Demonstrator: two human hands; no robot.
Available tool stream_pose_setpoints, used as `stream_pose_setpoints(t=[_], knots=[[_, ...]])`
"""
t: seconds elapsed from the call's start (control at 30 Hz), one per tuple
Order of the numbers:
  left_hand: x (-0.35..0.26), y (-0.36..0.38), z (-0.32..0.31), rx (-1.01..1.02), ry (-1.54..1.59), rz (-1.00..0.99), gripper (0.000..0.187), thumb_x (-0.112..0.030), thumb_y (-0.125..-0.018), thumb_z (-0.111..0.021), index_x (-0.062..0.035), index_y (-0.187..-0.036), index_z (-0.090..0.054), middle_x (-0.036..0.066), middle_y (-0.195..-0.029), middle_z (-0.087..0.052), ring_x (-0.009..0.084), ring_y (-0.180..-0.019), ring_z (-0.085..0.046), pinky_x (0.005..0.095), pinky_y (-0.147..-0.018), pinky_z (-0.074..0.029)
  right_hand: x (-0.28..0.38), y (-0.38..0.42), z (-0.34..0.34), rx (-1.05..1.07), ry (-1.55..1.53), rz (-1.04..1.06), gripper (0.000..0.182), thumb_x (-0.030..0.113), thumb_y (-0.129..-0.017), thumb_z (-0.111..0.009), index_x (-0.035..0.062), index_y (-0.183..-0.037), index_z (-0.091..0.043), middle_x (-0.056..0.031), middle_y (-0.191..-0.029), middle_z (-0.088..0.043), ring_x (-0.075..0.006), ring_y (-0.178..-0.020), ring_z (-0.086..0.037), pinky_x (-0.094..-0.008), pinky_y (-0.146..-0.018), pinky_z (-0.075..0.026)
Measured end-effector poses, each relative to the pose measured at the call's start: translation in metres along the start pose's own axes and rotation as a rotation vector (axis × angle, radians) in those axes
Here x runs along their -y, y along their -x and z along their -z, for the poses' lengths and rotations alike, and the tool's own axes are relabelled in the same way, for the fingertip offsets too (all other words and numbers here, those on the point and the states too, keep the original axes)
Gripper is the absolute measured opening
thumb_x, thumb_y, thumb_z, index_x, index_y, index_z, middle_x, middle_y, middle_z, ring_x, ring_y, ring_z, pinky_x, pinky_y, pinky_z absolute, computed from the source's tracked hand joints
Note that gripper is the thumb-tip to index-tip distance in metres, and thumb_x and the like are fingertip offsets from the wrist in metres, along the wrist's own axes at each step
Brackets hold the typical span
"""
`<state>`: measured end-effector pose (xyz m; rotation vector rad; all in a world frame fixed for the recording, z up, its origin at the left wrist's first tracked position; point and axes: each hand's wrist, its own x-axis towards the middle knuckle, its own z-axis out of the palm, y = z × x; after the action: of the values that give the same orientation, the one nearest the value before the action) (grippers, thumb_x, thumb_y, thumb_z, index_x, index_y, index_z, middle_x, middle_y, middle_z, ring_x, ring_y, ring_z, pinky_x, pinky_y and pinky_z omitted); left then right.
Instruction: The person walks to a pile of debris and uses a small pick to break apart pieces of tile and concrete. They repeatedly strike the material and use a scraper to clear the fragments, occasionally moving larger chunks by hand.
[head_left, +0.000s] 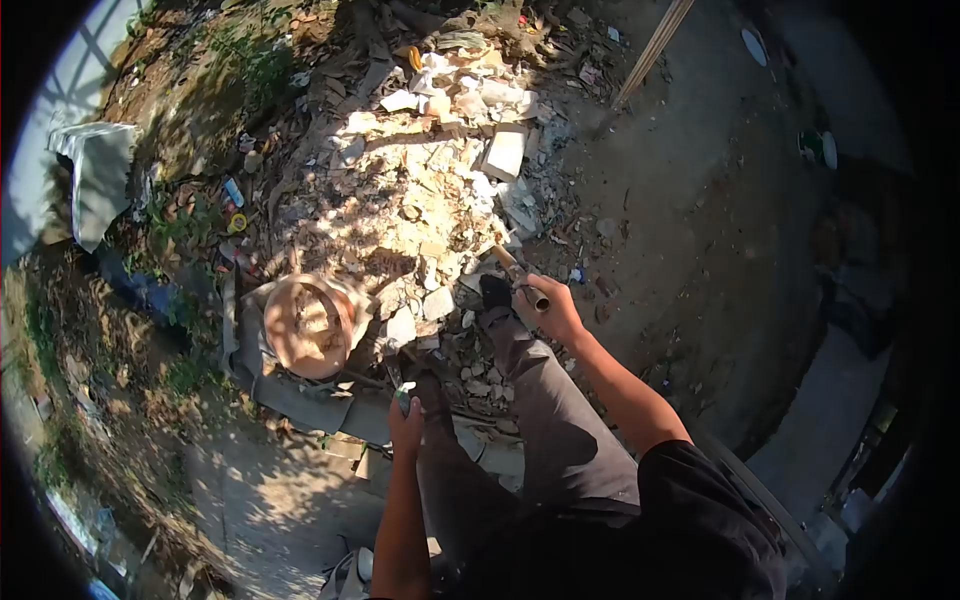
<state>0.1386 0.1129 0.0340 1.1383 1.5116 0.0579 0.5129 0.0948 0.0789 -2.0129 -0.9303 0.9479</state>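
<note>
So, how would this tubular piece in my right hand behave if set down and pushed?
The tubular piece would probably roll, given its rounded sides. It's likely stiff, looking straight in your right hand, and perhaps light for its size, as its near end appears hollow.

The ground (690, 220) bears sunlit rubble (415, 195), 1 white block (505, 152) at its right edge, 1 yellow ring (237, 222) to its left.

1. Outdoors; hard sun, dappled shade.
2. Right: bare grey-brown dirt ground (690, 230), mostly shaded; pale strip (830, 400) beyond.
3. Centre: rubble heap (400, 200), sunlit, broken pale slabs near its top.
4. Left: weedy bank (205, 110), litter scattered.
5. Upper-left edge: pale surface (75, 75), shadow-striped; wall or paving unclear.
6. Lower left: greyish ground patch (265, 490), leaf-shadowed.
</note>
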Motion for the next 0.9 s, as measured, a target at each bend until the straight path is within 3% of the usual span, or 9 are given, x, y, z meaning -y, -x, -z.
stream_pose_setpoints(t=[0.07, 0.2, 0.33, 0.53, 0.6, 0.63, 0.7, 0.73, 0.9], knots=[[-0.006, 0.041, 0.018, -0.055, 0.334, 0.157, 0.013, -0.017, -0.094, -0.057, -0.0068, -0.102, -0.056, 0.000, -0.072, -0.056, 0.0068, -0.057, -0.051, 0.0234, -0.052, -0.044, 0.028, -0.015, -0.016, 0.107, 0.043, 0.056, 0.024, 0.006, -0.078, -0.069, 0.0044, -0.102, -0.063, -0.0170, -0.093, -0.065, -0.0325, -0.087, -0.065, -0.0362, -0.077, -0.051], [0.047, 0.059, 0.016, -0.384, 0.900, 0.238, 0.009, -0.014, -0.095, -0.054, -0.0062, -0.099, -0.053, 0.004, -0.075, -0.057, 0.0115, -0.060, -0.055, 0.0255, -0.054, -0.047, 0.067, -0.042, -0.072, 0.267, 0.110, 0.248, 0.024, 0.008, -0.081, -0.069, 0.0033, -0.104, -0.063, -0.0164, -0.092, -0.065, -0.0284, -0.083, -0.065, -0.0331, -0.077, -0.050], [0.043, 0.057, 0.023, -0.465, 1.105, 0.224, 0.012, -0.009, -0.095, -0.052, -0.0027, -0.106, -0.054, 0.004, -0.076, -0.058, 0.0113, -0.062, -0.055, 0.0251, -0.053, -0.047, 0.125, -0.050, -0.124, 0.445, 0.077, 0.378, 0.028, 0.002, -0.078, -0.070, 0.0032, -0.106, -0.064, -0.0139, -0.096, -0.064, -0.0263, -0.085, -0.065, -0.0318, -0.077, -0.051], [0.064, 0.058, 0.020, -0.397, 0.891, 0.098, 0.020, -0.009, -0.094, -0.056, -0.0025, -0.113, -0.055, 0.002, -0.079, -0.057, 0.0077, -0.065, -0.055, 0.0234, -0.055, -0.047, 0.132, -0.056, -0.229, 0.766, 0.366, 0.597, 0.045, 0.002, -0.077, -0.067, 0.0117, -0.120, -0.058, -0.0152, -0.120, -0.056, -0.0325, -0.104, -0.059, -0.0359, -0.082, -0.053], [0.056, 0.064, 0.025, -0.357, 0.733, 0.118, 0.026, -0.011, -0.095, -0.055, -0.0024, -0.120, -0.051, 0.003, -0.087, -0.058, 0.0077, -0.070, -0.056, 0.0238, -0.058, -0.048, 0.124, -0.051, -0.267, 0.679, 0.261, 0.265, 0.046, 0.003, -0.078, -0.062, 0.0178, -0.121, -0.055, -0.0163, -0.125, -0.052, -0.0341, -0.109, -0.056, -0.0364, -0.085, -0.053], [0.053, 0.065, 0.031, -0.321, 0.676, 0.130, 0.026, -0.009, -0.095, -0.054, -0.0033, -0.120, -0.051, 0.002, -0.088, -0.058, 0.0074, -0.071, -0.055, 0.0240, -0.059, -0.049, 0.119, -0.055, -0.279, 0.685, 0.257, 0.265, 0.046, 0.003, -0.078, -0.062, 0.0178, -0.121, -0.055, -0.0163, -0.125, -0.052, -0.0341, -0.109, -0.056, -0.0364, -0.085, -0.053], [0.060, 0.067, 0.029, -0.343, 0.656, 0.082, 0.026, -0.008, -0.095, -0.053, -0.0028, -0.120, -0.050, 0.002, -0.088, -0.057, 0.0070, -0.070, -0.055, 0.0240, -0.060, -0.049, 0.115, -0.061, -0.297, 0.650, 0.707, 1.251, 0.039, 0.007, -0.078, -0.059, 0.0210, -0.114, -0.056, -0.0181, -0.123, -0.053, -0.0342, -0.108, -0.057, -0.0356, -0.088, -0.053], [0.065, 0.066, 0.029, -0.340, 0.649, 0.089, 0.026, -0.008, -0.095, -0.053, -0.0028, -0.120, -0.050, 0.002, -0.088, -0.057, 0.0070, -0.070, -0.055, 0.0240, -0.060, -0.049, 0.111, -0.060, -0.304, 0.639, 0.636, 1.277, 0.048, 0.001, -0.071, -0.061, 0.0222, -0.113, -0.056, -0.0200, -0.125, -0.051, -0.0339, -0.107, -0.056, -0.0381, -0.086, -0.053], [0.070, 0.066, 0.034, -0.320, 0.885, 0.127, 0.022, -0.006, -0.093, -0.054, -0.0014, -0.115, -0.050, 0.002, -0.089, -0.058, 0.0073, -0.068, -0.054, 0.0241, -0.060, -0.049, 0.109, -0.055, -0.332, 0.511, 0.653, 1.443, 0.024, 0.009, -0.070, -0.063, 0.0201, -0.089, -0.053, -0.0151, -0.116, -0.055, -0.0292, -0.107, -0.057, -0.0348, -0.092, -0.051]])
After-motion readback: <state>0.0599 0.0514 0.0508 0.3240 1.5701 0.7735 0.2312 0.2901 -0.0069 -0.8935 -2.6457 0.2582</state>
